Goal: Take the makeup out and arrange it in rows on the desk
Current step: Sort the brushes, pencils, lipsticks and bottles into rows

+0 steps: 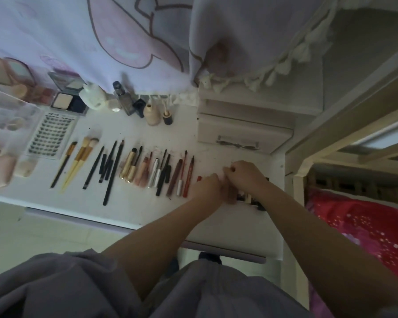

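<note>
White bench (133, 210) fills the middle of the frame, with makeup (133, 167) in a row. Your left hand (207, 188) and right hand (246, 174) curl over small sticks at its right end; grip unclear. They look light and slippery, so pinch the middles.

Three brushes (78, 160), two gold tubes (128, 165), two compacts (66, 97), two hands (228, 180).

Brushes (78, 160), pencils (106, 167), gold tubes (129, 165), red liners (184, 174) in one row on white desk (129, 210)
</note>
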### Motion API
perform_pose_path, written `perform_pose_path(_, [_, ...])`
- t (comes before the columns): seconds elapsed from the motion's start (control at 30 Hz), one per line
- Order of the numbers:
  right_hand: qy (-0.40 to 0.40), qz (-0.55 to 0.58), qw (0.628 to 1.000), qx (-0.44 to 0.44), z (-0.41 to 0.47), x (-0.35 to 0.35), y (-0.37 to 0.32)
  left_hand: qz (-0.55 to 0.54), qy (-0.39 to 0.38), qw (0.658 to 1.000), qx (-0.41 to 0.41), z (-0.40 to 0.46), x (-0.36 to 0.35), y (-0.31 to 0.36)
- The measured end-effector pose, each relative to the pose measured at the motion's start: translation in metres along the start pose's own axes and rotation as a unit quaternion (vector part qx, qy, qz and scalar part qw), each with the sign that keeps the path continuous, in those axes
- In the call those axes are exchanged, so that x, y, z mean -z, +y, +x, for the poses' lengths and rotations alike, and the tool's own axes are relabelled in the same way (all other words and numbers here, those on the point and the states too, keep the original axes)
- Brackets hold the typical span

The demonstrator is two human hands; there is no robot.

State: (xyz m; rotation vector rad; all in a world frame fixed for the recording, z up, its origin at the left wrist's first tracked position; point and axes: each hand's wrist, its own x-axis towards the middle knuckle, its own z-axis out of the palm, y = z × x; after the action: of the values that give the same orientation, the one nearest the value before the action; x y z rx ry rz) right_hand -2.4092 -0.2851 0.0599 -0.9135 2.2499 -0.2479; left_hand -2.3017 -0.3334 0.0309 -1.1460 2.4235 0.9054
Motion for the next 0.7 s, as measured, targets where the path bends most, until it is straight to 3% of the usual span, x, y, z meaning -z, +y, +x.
perform_pose_path(0.17, [-0.060,0.069,0.996,0.010,-0.013,0.019,-0.004,-0.015,0.051,0.991,-0.125,-0.025,0.028,-0.004])
perform_pose_path(0.33, [-0.149,0.164,0.974,0.047,-0.036,0.044,-0.022,-0.015,0.009,0.978,-0.209,-0.043,0.068,-0.015])
perform_pose_path(0.47, [-0.209,0.177,0.954,0.118,-0.055,0.062,-0.036,0.036,0.010,0.962,-0.269,-0.057,0.096,-0.025])
perform_pose_path(0.7, [-0.219,0.246,0.928,0.172,-0.071,0.061,-0.040,0.071,0.032,0.939,-0.336,-0.066,0.111,-0.030])
